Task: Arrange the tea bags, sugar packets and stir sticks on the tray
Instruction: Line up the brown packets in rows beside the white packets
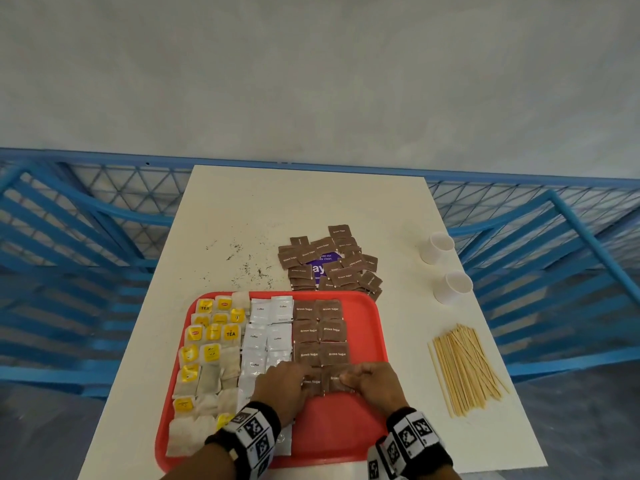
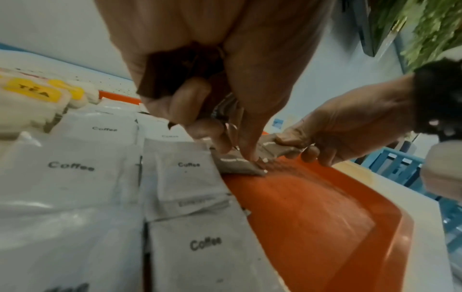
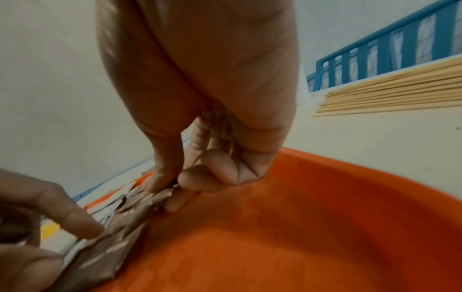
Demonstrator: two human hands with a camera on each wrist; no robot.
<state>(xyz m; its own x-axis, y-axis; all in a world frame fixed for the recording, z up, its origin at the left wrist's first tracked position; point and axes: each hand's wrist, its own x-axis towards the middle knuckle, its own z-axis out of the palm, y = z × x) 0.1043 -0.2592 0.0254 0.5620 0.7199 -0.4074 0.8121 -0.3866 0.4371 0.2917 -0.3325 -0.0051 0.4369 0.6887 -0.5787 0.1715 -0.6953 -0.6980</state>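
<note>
A red tray [image 1: 339, 434] holds tea bags [image 1: 207, 341] on the left, white coffee packets [image 1: 266, 327] in the middle and brown sugar packets [image 1: 320, 330] in rows on the right. Both hands are at the nearest brown row. My left hand [image 1: 294, 382] keeps a spare brown packet [image 2: 175, 73] tucked under curled fingers. One of its fingertips [image 2: 250, 156] presses a brown packet [image 2: 237, 166] onto the tray. My right hand [image 1: 356, 379] pinches the edge of the neighbouring brown packet [image 3: 160, 197] between thumb and fingers. Stir sticks [image 1: 464, 368] lie on the table to the right.
A loose heap of brown sugar packets [image 1: 329, 265] lies on the white table [image 1: 242, 209] behind the tray, with dark crumbs to its left. Two white paper cups [image 1: 438, 247] stand at the right edge. Blue railings surround the table. The tray's near right part is bare.
</note>
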